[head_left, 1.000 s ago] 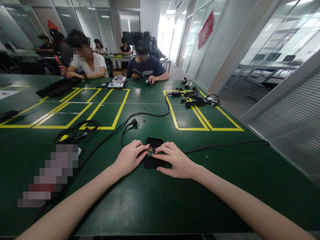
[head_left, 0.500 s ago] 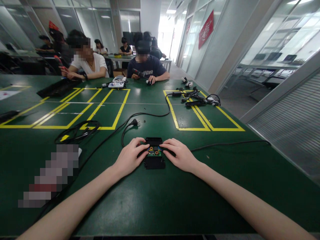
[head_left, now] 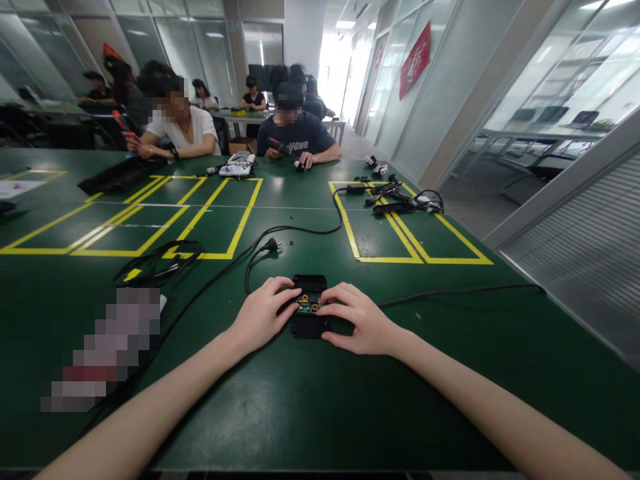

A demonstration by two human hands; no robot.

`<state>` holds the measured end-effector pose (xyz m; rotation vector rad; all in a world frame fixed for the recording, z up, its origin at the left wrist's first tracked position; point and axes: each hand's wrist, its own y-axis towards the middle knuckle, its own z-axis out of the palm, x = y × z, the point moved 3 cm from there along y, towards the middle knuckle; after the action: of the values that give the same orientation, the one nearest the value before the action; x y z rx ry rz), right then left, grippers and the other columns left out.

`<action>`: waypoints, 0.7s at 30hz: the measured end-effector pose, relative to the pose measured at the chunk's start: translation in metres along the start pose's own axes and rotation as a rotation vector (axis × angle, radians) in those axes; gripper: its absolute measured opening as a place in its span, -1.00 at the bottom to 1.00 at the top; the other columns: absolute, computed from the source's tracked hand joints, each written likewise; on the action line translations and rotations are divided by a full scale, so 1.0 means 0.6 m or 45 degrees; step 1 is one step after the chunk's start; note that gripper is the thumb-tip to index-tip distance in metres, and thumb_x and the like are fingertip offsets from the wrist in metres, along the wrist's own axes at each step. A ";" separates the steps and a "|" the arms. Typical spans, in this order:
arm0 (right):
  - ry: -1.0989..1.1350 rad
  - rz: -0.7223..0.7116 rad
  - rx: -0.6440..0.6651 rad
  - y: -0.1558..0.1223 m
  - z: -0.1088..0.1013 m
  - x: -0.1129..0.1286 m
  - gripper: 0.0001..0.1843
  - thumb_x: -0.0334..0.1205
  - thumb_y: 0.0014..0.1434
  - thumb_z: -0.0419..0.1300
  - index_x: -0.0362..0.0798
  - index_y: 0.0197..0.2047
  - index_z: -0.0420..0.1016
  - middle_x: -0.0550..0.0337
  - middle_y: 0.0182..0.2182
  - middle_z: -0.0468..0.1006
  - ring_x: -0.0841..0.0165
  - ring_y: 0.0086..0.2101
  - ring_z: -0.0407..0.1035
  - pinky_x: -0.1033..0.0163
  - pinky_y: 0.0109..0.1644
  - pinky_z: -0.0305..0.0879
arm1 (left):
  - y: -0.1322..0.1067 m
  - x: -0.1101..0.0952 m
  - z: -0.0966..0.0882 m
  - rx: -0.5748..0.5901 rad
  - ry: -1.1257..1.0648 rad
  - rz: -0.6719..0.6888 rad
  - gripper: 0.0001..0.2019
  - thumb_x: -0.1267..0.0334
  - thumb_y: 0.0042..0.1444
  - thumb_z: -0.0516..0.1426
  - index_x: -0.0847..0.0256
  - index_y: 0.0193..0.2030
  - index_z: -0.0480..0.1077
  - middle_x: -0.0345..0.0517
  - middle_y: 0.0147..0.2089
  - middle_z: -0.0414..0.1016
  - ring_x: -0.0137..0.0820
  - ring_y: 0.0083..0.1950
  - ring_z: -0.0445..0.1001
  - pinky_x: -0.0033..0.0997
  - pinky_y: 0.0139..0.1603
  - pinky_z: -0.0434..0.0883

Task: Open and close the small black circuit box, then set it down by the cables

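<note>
A black plastic case lies opened in front of me, its far half (head_left: 310, 281) and near half (head_left: 306, 327) on either side of a green circuit board (head_left: 306, 308) with copper-coloured ring coils. My left hand (head_left: 263, 312) has its thumb and forefinger closed at the board's left end. On the other side my right hand (head_left: 363, 319) rests its fingers by the board's right end, its thumb at the near half's lower right corner. Fingertips hide both ends of the board. Black cables run out from behind both hands.
A power plug (head_left: 271, 245) lies beyond my left hand, with a coiled cable (head_left: 157, 263) farther left. Tangled black adapters and cables (head_left: 395, 197) lie at the far right. A blurred-out item (head_left: 110, 347) is near my left forearm. Two people sit across the green table (head_left: 240, 413).
My right thumb has moved down from the board to the near case half's corner, spreading away from the fingers. My left hand stays at the board. The view has shifted slightly.
</note>
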<state>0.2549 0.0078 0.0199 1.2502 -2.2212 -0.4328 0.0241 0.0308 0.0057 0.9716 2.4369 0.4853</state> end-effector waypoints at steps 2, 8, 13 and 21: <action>0.001 -0.053 0.009 0.000 0.001 0.003 -0.77 -0.12 0.28 0.35 -0.03 -0.04 0.57 -0.05 -0.04 0.56 0.17 -0.08 0.45 0.02 0.01 0.40 | 0.000 -0.001 0.000 0.013 0.010 -0.007 -0.76 0.31 0.39 0.15 0.13 0.13 0.53 0.02 0.10 0.54 -0.22 0.09 0.56 -0.20 0.06 0.61; -0.009 -0.079 0.051 0.000 0.006 0.005 -0.81 -0.15 0.25 0.37 -0.01 -0.09 0.61 -0.04 -0.02 0.57 0.15 -0.04 0.45 -0.01 0.03 0.39 | 0.003 -0.001 -0.001 0.019 0.010 -0.024 -0.78 0.32 0.38 0.16 0.13 0.11 0.53 0.00 0.08 0.55 -0.22 0.08 0.57 -0.22 0.05 0.60; -0.023 -0.093 0.069 0.003 0.005 0.009 -0.82 -0.22 0.31 0.31 -0.01 -0.03 0.60 -0.04 0.00 0.58 0.16 0.00 0.44 -0.01 0.07 0.40 | 0.003 0.000 0.000 0.013 0.012 -0.030 -0.78 0.32 0.39 0.16 0.16 0.11 0.53 0.03 0.10 0.53 -0.22 0.10 0.56 -0.20 0.09 0.59; -0.141 0.153 -0.040 0.001 -0.008 -0.022 -0.82 -0.32 0.27 0.26 -0.04 -0.04 0.51 -0.04 -0.08 0.56 0.13 -0.07 0.41 -0.03 -0.01 0.45 | 0.005 -0.004 -0.008 -0.006 -0.025 -0.077 -0.85 0.30 0.38 0.18 0.15 0.04 0.52 -0.05 -0.01 0.56 -0.27 -0.01 0.57 -0.30 -0.01 0.56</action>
<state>0.2629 0.0192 0.0200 1.0934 -2.3579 -0.4987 0.0246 0.0306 0.0121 0.8933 2.4388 0.4579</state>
